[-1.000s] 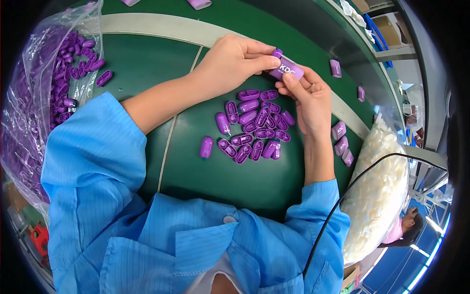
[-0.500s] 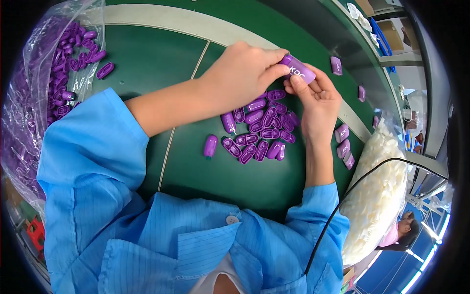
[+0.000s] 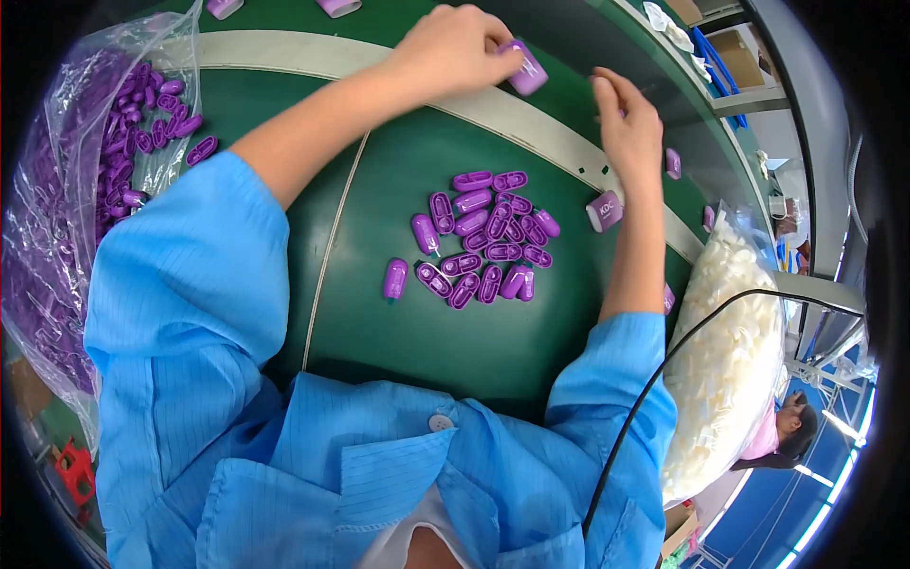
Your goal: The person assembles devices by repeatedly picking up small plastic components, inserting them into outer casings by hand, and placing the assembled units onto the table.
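My left hand (image 3: 457, 52) is over the far green belt, its thumb and fingertips closed on a small light-purple plastic case (image 3: 527, 72) with white print. To the right, my right hand (image 3: 627, 123) is raised with its fingers apart, and nothing shows in it. Another light-purple printed case (image 3: 605, 211) is beside my right wrist. Nearer me, on the green work surface, is a loose cluster of darker purple oval plastic caps (image 3: 499, 223), several with their hollow side up. One purple piece with a dark green tip (image 3: 395, 280) lies apart on the left.
A clear plastic bag (image 3: 71, 199) full of purple caps stands at the left. On the right is a bag of cream-white pieces (image 3: 725, 370), crossed by a black cable (image 3: 654, 403). A pale rail (image 3: 531, 140) borders the belt, where further purple cases lie. A person (image 3: 782, 431) is farther off.
My hands have parted. My left hand has carried the purple case away over the rail, while my right hand has let go and risen. Cases on the belt have shifted toward me.
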The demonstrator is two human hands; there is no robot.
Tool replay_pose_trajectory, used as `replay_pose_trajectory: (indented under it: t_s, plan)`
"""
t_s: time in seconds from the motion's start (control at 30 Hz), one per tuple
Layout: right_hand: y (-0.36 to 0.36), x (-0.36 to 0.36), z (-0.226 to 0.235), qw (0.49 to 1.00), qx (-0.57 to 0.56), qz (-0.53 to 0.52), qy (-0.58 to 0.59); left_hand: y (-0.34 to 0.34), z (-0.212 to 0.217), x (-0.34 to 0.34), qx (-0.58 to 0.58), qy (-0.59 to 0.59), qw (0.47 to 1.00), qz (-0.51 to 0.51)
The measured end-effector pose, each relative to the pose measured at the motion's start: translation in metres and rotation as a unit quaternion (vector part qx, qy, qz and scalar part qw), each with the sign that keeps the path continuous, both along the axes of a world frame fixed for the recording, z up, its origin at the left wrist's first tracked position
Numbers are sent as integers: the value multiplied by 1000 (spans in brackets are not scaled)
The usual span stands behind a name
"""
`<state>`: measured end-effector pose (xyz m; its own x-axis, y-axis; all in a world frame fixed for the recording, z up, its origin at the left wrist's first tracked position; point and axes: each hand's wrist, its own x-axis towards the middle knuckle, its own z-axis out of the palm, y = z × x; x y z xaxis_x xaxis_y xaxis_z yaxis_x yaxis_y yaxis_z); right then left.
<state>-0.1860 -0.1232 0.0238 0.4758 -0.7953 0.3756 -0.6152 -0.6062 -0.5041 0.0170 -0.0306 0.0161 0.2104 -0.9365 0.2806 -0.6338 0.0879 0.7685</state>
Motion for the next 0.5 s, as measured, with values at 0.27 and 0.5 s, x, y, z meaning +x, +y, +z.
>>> replay_pose_trajectory:
  t_s: [0.27,0.5]
  plan:
    - [-48,-20,0,972,-13,-50,229,-11,-22,10,-206,-234,950,29]
    - [30,-22,11,996,-70,-7,50,59,-5,-48,-22,-248,956,-152]
